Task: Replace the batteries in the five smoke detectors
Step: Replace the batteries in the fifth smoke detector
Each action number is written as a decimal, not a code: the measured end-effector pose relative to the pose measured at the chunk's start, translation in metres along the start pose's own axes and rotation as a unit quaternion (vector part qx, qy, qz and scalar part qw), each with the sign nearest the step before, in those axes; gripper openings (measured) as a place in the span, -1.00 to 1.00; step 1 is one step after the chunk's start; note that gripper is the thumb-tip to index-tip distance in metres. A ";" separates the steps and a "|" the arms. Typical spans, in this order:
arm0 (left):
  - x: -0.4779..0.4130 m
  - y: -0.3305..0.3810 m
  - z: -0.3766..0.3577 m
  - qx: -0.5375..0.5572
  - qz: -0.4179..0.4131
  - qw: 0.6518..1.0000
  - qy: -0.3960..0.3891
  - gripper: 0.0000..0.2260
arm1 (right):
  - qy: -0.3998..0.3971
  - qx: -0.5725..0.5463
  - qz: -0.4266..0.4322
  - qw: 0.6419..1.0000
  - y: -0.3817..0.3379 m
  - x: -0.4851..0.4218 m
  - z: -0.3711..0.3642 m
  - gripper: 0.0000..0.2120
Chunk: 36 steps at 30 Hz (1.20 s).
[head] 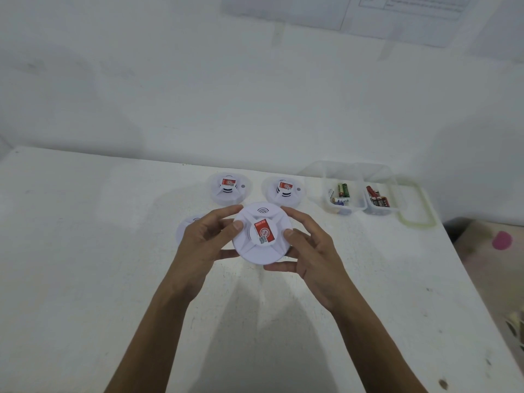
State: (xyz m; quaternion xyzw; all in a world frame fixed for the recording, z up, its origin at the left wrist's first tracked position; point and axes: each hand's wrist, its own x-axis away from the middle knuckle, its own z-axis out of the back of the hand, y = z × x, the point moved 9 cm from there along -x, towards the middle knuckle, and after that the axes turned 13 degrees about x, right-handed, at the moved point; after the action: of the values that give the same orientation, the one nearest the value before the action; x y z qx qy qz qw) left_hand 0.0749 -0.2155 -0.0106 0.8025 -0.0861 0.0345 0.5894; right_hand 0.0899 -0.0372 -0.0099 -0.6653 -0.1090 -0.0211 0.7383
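Note:
I hold a round white smoke detector point(262, 245) with a red label above the table, tilted toward me. My left hand point(204, 239) grips its left rim, thumb on top. My right hand point(309, 251) grips the right rim and underside. Two more detectors point(228, 188) point(283, 191) with red labels sit on the table behind it. Another detector point(185, 228) lies partly hidden behind my left hand. To the right stands a clear tub with green and blue batteries point(341, 192) and a second clear tub with red and black batteries point(377, 197).
The white table point(85, 251) meets a white wall at the back. A clear lid point(416, 211) lies beside the tubs near the right edge. A pink object point(502, 240) sits on the floor beyond that edge. Papers hang on the wall above.

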 end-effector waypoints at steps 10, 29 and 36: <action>-0.001 0.000 0.001 0.001 -0.002 1.000 0.001 -0.56 | -0.004 -0.014 0.000 1.000 0.000 0.000 -0.001 -0.63; -0.001 -0.001 0.005 0.008 -0.009 1.000 -0.001 -0.60 | -0.027 -0.153 -0.095 0.983 0.016 -0.006 -0.008 -0.64; 0.000 -0.002 0.010 0.015 -0.007 1.000 0.006 -0.62 | -0.016 -0.143 -0.086 0.986 0.018 -0.010 -0.009 -0.66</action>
State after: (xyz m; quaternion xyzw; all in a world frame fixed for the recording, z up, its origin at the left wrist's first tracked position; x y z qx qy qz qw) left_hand 0.0745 -0.2248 -0.0152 0.8114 -0.0763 0.0366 0.5783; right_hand 0.0849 -0.0446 -0.0305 -0.7526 -0.1737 -0.0895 0.6289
